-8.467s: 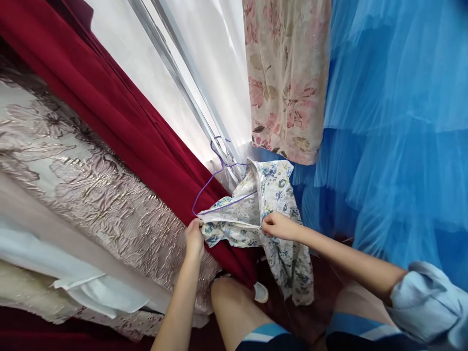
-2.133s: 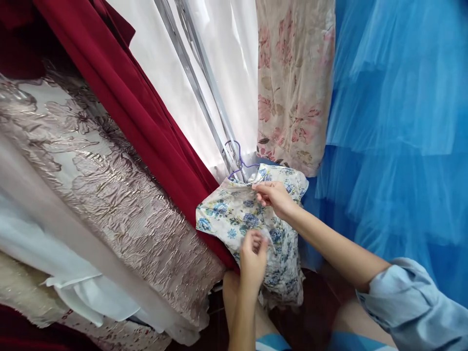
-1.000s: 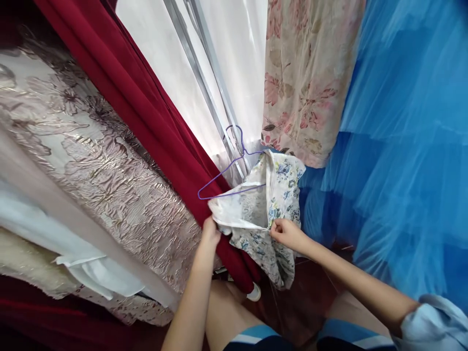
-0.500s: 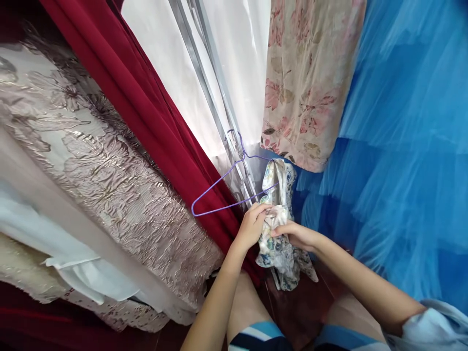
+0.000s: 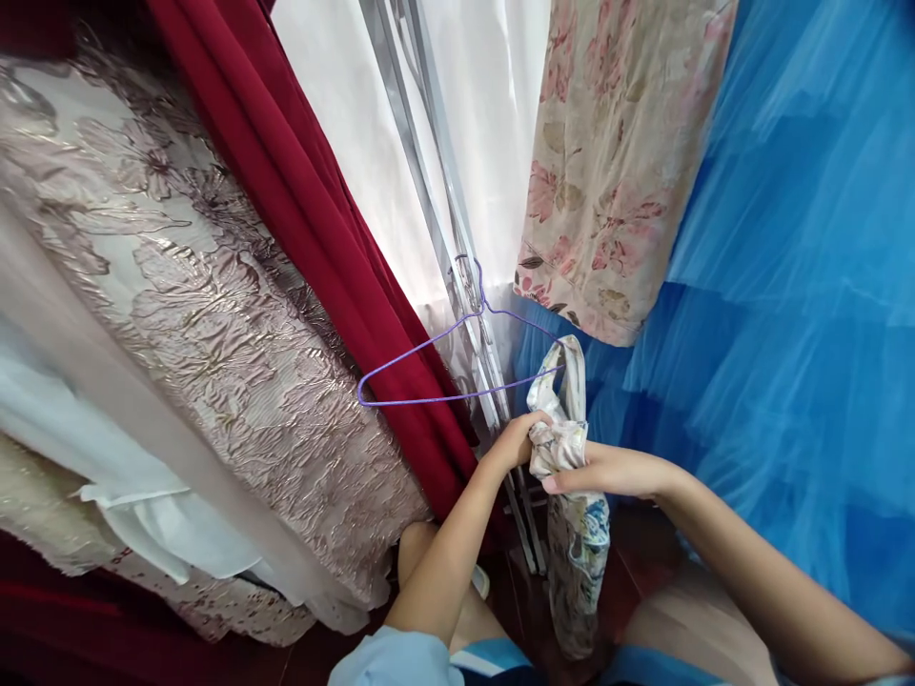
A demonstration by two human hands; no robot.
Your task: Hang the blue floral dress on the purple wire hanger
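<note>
A purple wire hanger hangs by its hook on the metal rack bars. One strap or opening of a white floral garment is looped over its right end, and the hanger's left end is bare. My left hand grips the bunched cloth from the left, with some fingertips hidden in the folds. From the right, my right hand holds the same bunched part, its thumb lying across the front and its other fingers behind. Below my hands the garment's blue-and-yellow printed part dangles toward the floor.
Silver rack bars run down behind the hanger. On the left hang a dark red cloth and a textured pink floral one. A beige floral cloth and blue tulle hang on the right. Brown tiled floor shows below.
The garment has shifted right and straightened, its lower part now hanging longer. Both hands moved right with it, still gripping the cloth. The hanger has tilted slightly.
</note>
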